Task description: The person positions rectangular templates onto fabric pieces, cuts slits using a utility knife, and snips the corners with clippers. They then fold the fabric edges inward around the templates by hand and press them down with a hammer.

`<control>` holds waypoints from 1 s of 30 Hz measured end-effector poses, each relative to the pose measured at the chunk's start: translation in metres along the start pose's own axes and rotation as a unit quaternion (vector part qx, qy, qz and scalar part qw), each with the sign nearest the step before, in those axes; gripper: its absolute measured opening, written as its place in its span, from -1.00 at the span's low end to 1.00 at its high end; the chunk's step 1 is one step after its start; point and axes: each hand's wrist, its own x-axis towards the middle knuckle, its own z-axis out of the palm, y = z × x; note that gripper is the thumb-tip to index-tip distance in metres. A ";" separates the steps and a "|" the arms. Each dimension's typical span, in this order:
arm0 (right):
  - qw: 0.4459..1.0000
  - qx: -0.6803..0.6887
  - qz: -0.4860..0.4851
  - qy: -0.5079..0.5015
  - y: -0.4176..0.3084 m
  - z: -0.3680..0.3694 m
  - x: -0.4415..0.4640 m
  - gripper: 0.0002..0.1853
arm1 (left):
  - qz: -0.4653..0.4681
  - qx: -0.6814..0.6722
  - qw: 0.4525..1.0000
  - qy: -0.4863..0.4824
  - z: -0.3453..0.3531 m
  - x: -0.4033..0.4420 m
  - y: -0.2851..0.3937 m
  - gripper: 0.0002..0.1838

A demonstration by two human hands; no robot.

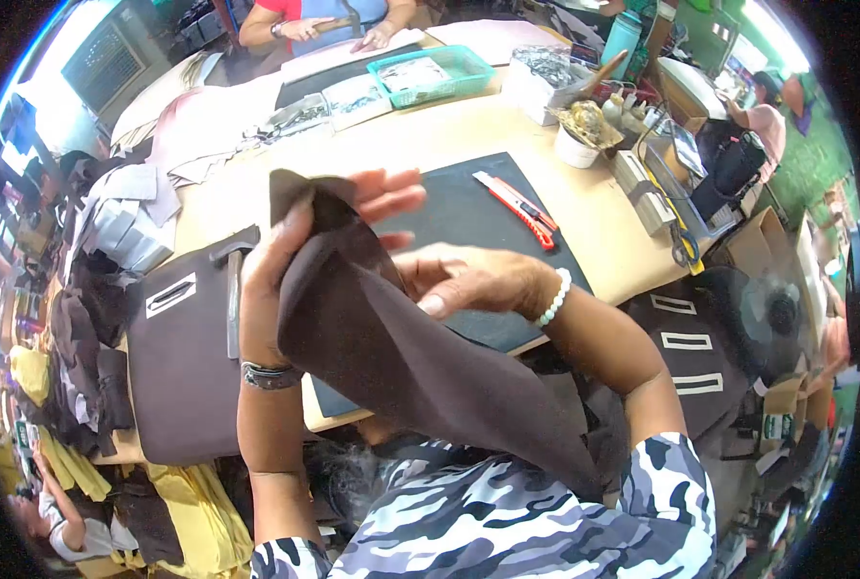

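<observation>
A large dark brown sheet, folded and curved, hangs from my hands down across my lap. My left hand grips its upper end, the thumb over the edge and the fingertips showing beyond it. Against the sheet's right side rests my right hand, thumb and fingers bent around an edge; part of the fingers is hidden behind the material. Under both hands lies a dark cutting mat. A red utility knife is on the mat, to the right of my hands.
A hammer lies on a brown piece at the left. Green basket, white pot and scissors stand or lie beyond and right. A co-worker handles a tool across the table. Two other people are at the sides.
</observation>
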 end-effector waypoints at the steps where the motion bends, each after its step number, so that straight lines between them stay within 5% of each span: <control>1: 0.999 -0.041 -0.007 -0.001 -0.003 -0.006 0.005 -0.69 | 0.022 0.022 0.999 0.018 -0.006 0.000 0.002 -0.39; 6: 0.999 0.002 0.030 -0.031 -0.021 -0.016 0.020 -0.68 | 0.054 0.030 0.994 0.086 -0.020 -0.007 0.012 -0.37; 9: 0.991 -0.115 0.040 -0.054 -0.009 -0.009 0.036 -0.49 | 0.101 -0.055 0.993 -0.018 -0.036 -0.007 0.014 -0.37; 14: 0.988 -0.126 0.061 -0.072 0.008 -0.001 0.051 -0.72 | 0.137 -0.086 0.978 -0.134 -0.056 -0.009 0.037 -0.40; 16: 0.972 -0.221 0.071 -0.027 -0.001 -0.019 0.057 -0.74 | 0.164 -0.030 0.984 -0.065 -0.070 -0.027 0.063 -0.43; 18: 0.911 -0.408 0.040 0.039 -0.018 -0.032 0.065 -0.75 | 0.218 0.056 0.974 -0.039 -0.093 -0.042 0.092 -0.44; 20: 0.777 -0.615 0.019 0.129 -0.045 -0.035 0.075 -0.68 | 0.224 0.202 0.940 0.158 -0.076 -0.058 0.111 -0.46; 22: 0.710 -0.670 -0.105 0.188 -0.070 -0.036 0.088 -0.70 | 0.141 -0.003 0.957 0.252 -0.108 -0.087 0.137 -0.49; 23: 0.644 -0.703 -0.211 0.217 -0.077 -0.029 0.091 -0.71 | 0.115 0.352 0.847 0.382 -0.132 -0.108 0.147 -0.48; 25: 0.625 -0.687 -0.300 0.215 -0.082 0.005 0.100 -0.74 | 0.064 0.439 0.780 0.440 -0.228 -0.184 0.190 -0.51; 26: 0.403 -0.841 -0.325 0.155 -0.070 0.022 0.108 -0.78 | 0.062 0.404 0.791 0.455 -0.231 -0.199 0.194 -0.54; 27: 0.316 -0.805 -0.457 0.208 -0.036 0.032 0.129 -0.82 | 0.060 0.368 0.801 0.469 -0.230 -0.210 0.197 -0.57; 29: 0.627 -0.712 -0.304 0.088 -0.034 0.102 0.126 -0.79 | 0.024 0.324 0.808 0.492 -0.233 -0.236 0.214 -0.62; 30: 0.733 -0.581 -0.345 0.079 -0.020 0.123 0.134 -0.78 | -0.012 0.316 0.805 0.502 -0.242 -0.255 0.234 -0.64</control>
